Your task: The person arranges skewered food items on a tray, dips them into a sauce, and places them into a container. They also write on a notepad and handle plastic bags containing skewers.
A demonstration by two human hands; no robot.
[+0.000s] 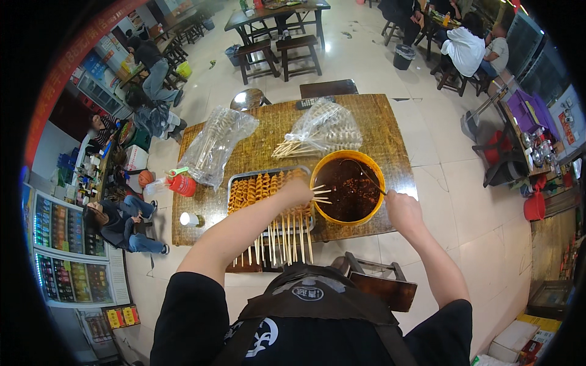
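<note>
My left hand (297, 191) is closed around several wooden skewer sticks (322, 199), whose ends point right, over the rim of a yellow tub (381, 174). Beneath this hand lies a metal tray (247, 174) with rows of orange-brown spiral-cut food skewers (249, 192); their bare sticks (284, 240) stick out over the table's near edge. Dark reddish-brown sauce (343, 192) with bits floating in it fills much of the tub. At the tub's right rim, my right hand (404, 209) grips the thin handle of a utensil (367, 174); its far end is hidden in the sauce.
On the wooden table (265, 146) are two clear plastic bags of skewers, one left (222, 137) and one behind the tub (332, 126). A red container (182, 185), a white cup (187, 218) and a remote control (313, 103) sit there too. A wooden stool (384, 290) stands by my right side.
</note>
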